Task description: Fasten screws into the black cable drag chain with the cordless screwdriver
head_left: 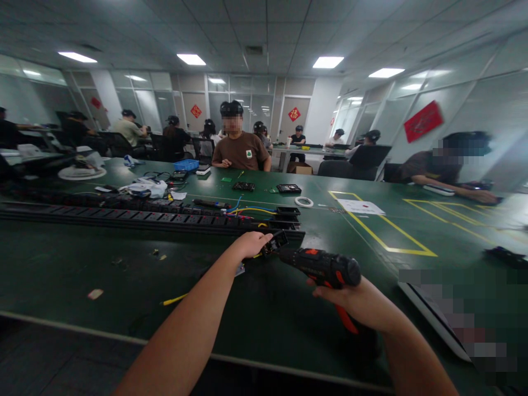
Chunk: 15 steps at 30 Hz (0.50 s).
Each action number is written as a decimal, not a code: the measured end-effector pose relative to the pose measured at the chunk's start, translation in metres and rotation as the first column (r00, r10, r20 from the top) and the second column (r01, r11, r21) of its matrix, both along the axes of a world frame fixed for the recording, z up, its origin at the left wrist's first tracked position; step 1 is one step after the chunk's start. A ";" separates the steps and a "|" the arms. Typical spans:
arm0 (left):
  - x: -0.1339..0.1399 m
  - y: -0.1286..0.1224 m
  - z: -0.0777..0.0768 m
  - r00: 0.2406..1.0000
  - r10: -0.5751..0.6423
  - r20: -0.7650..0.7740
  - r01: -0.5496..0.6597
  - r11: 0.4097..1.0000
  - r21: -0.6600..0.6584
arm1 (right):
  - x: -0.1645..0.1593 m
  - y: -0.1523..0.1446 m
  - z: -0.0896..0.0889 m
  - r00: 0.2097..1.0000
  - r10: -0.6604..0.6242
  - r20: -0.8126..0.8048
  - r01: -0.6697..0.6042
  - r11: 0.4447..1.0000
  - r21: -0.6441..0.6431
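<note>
Dim, o/head light from ceiling panels [191, 59], wide-angle edge distort., R side blurry, tabletop [396, 220] glare far R

The power drill [315, 265] is black with orange accents, the small housing [277, 242] plain black. Yellow outlines [408, 252] pattern the dark green surface [264, 330]; the basket [187, 168] is blue, the tape roll [304, 206] white.

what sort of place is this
Probably an electronics assembly workshop in an office-like room: the right hand holds a power drill, a long black strip and loose wires lie on the green table, and other people are at tables around.
</note>
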<state>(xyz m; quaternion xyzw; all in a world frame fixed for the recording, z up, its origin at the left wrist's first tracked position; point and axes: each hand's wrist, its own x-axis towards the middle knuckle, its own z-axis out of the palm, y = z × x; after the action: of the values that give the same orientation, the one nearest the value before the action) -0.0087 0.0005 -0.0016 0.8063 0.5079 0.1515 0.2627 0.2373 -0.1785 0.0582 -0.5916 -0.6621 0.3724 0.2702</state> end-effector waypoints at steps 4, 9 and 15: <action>0.000 -0.002 0.002 1.000 0.003 0.006 -0.003 1.000 -0.002 | -0.001 -0.001 0.001 1.000 0.000 -0.014 0.000 1.000 -0.020; -0.002 -0.001 0.000 1.000 0.004 0.018 -0.004 1.000 0.009 | -0.001 0.000 0.004 1.000 0.006 -0.031 -0.007 1.000 -0.027; -0.004 0.002 -0.002 0.999 -0.004 0.033 0.004 1.000 -0.004 | 0.002 0.001 -0.001 0.999 0.003 -0.044 -0.004 1.000 -0.029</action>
<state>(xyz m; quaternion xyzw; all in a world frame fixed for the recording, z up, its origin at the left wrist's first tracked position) -0.0123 0.0028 -0.0035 0.8040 0.5024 0.1631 0.2731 0.2390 -0.1775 0.0572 -0.5860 -0.6514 0.3955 0.2756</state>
